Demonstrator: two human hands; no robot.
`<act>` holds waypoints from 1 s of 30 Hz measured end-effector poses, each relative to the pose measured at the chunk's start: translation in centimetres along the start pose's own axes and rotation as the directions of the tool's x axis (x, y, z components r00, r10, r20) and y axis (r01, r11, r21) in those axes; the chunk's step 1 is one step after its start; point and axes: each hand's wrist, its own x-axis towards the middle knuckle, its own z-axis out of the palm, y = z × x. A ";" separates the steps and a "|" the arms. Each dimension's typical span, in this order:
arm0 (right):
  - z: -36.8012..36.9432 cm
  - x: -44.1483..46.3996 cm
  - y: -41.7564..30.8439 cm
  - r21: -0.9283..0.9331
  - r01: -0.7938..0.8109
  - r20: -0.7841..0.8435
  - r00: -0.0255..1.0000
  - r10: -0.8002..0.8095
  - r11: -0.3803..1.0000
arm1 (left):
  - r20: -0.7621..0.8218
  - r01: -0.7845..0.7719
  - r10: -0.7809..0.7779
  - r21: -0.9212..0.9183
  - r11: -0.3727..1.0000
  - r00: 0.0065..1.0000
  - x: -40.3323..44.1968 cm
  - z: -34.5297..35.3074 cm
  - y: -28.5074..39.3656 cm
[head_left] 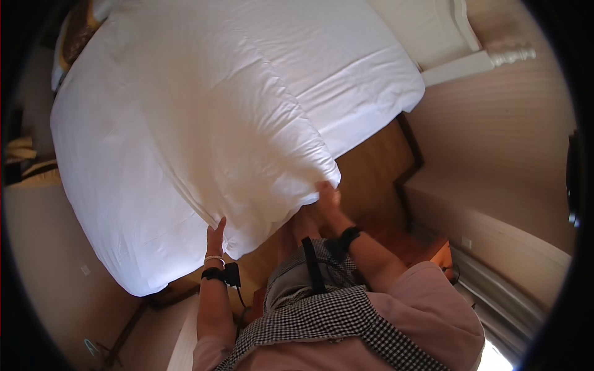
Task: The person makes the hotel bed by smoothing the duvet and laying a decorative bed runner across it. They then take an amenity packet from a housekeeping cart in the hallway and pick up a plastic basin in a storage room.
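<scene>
A puffy white duvet spreads over the bed, its near edge hanging toward me. My right hand is closed on the duvet's corner at the near right. Farther left along the same edge, my left hand grips the fabric, with the thumb pointing up over it. Folds run from both hands into the duvet. Beyond its right edge, the white sheet on the mattress shows. The fingertips of both hands are partly hidden by cloth.
A white headboard stands at the upper right. Wooden floor shows between bed and wall. A small wooden cabinet is close behind my right arm. Yellow-brown cloth items lie past the bed's far left edge.
</scene>
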 end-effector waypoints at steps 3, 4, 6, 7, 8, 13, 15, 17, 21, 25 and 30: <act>-8.5 3.1 -3.0 0.214 -0.543 -0.038 0.826 0.562 0.812 | -0.097 0.040 -0.038 0.022 0.999 0.995 1.4 0.3 -2.3; -8.4 3.7 -2.9 0.415 -0.576 0.143 0.805 0.575 0.704 | -0.124 0.108 -0.102 0.046 0.993 0.987 1.1 -0.1 -1.9; -7.5 4.8 -2.3 0.686 -0.641 0.478 0.753 0.451 0.343 | -0.171 0.203 -0.192 0.043 0.978 0.966 1.5 -1.1 -2.4; -7.2 5.1 -1.8 0.738 -0.564 0.452 0.821 0.349 0.371 | -0.213 0.211 -0.195 0.056 0.976 0.957 1.9 -1.6 -3.2; -7.0 5.5 -1.0 0.788 -0.478 0.413 0.878 0.244 0.387 | -0.251 0.219 -0.196 0.070 0.973 0.948 1.8 -1.5 -2.9; -11.8 5.7 12.4 0.706 -0.598 0.033 0.562 0.827 0.379 | -0.309 0.279 -0.252 0.045 0.959 0.917 3.5 -2.2 -4.1; -13.8 4.3 14.0 0.734 -0.553 0.201 0.731 0.653 0.393 | -0.261 0.294 -0.279 0.019 0.956 0.924 3.4 -2.3 -4.3; -15.2 2.8 13.6 0.737 -0.552 0.308 0.788 0.533 0.390 | -0.193 0.315 -0.308 0.002 0.949 0.931 3.3 -2.3 -4.2; -12.4 3.9 6.8 0.685 -0.613 0.431 0.777 0.459 0.395 | -0.046 0.245 -0.250 -0.084 0.966 0.967 2.9 -2.6 -5.6; -8.8 6.4 5.6 0.704 -0.579 0.465 0.814 0.348 0.412 | -0.045 0.257 -0.260 -0.067 0.964 0.965 2.7 -3.0 -4.9; -10.3 4.4 4.8 0.667 -0.540 0.425 0.842 0.334 0.513 | -0.104 0.270 -0.275 -0.057 0.961 0.956 2.7 -2.3 -4.5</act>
